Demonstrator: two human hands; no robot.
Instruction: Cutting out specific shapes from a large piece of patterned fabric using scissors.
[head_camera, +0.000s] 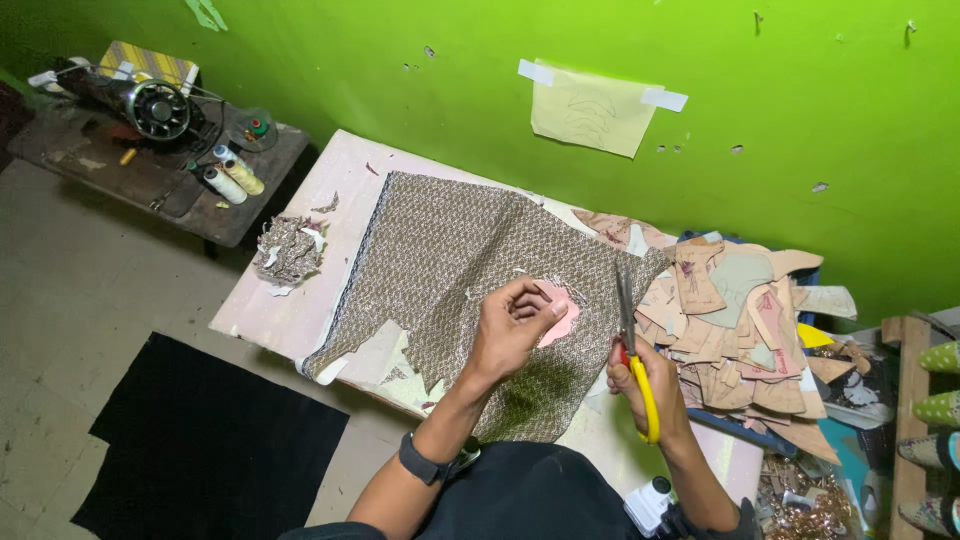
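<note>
My left hand (515, 325) pins the pink template (556, 312) to the fabric (450, 260) so nothing shifts; right hand (650, 385) at 3 o'clock grips scissors (632, 350), blades up.

Single head-worn camera, looking steeply down from above at table (300, 310), close over forearms, green wall (400, 80) behind.

Bright green wall (400, 70), pale floor (70, 300), black mat (210, 440), dark side table (70, 150).
</note>
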